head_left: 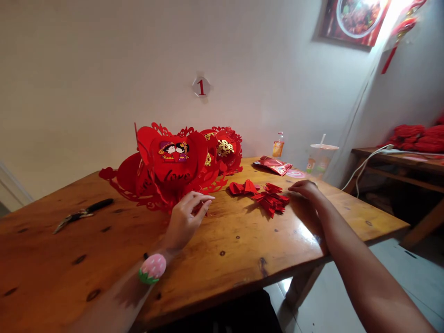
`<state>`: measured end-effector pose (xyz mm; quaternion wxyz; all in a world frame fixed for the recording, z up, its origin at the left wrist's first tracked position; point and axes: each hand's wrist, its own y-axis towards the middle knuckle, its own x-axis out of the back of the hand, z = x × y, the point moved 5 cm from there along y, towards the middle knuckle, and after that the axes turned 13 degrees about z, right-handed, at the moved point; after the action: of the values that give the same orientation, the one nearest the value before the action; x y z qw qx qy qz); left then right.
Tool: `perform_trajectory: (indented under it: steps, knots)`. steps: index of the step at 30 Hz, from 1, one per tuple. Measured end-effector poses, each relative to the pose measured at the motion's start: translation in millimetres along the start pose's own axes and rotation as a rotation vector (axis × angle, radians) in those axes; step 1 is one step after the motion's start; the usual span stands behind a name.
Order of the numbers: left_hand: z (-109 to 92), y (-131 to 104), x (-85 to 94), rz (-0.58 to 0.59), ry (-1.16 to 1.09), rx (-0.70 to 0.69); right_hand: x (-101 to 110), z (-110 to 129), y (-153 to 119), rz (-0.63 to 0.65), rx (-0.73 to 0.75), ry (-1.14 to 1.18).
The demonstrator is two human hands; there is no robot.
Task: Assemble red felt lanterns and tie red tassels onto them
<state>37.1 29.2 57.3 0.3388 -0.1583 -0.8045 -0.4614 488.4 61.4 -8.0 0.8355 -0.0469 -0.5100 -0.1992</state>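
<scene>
My left hand [187,216] is in front of a red felt lantern [180,159] printed with a kissing couple. Its thumb and index finger come together in a pinch. A bit of red shows by the fingertips, but I cannot make out what they hold. My right hand [306,189] is at the right edge of a loose pile of red felt pieces [272,200], fingers stretched toward it with nothing visible in them. Smaller red pieces [243,188] lie left of that pile. Behind the first lantern stands another red one [231,148] with gold characters.
Pliers [85,214] with dark handles lie on the wooden table [222,268] at the left. Toward the back right are a red packet [274,165], a small bottle [278,147] and a plastic cup with a straw [321,159]. Red bundles [416,137] rest on another table.
</scene>
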Motion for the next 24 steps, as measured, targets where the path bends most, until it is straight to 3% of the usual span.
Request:
perform_trajectory:
  steps: [6,24]
  knots:
    - [-0.9,-0.3,0.3,0.007,-0.007,0.001,-3.9,-0.3,1.7,0.113,-0.068,-0.078]
    - [-4.3,0.8,1.6,0.027,-0.009,0.005,-9.1,1.1,4.8,0.008,-0.033,-0.056]
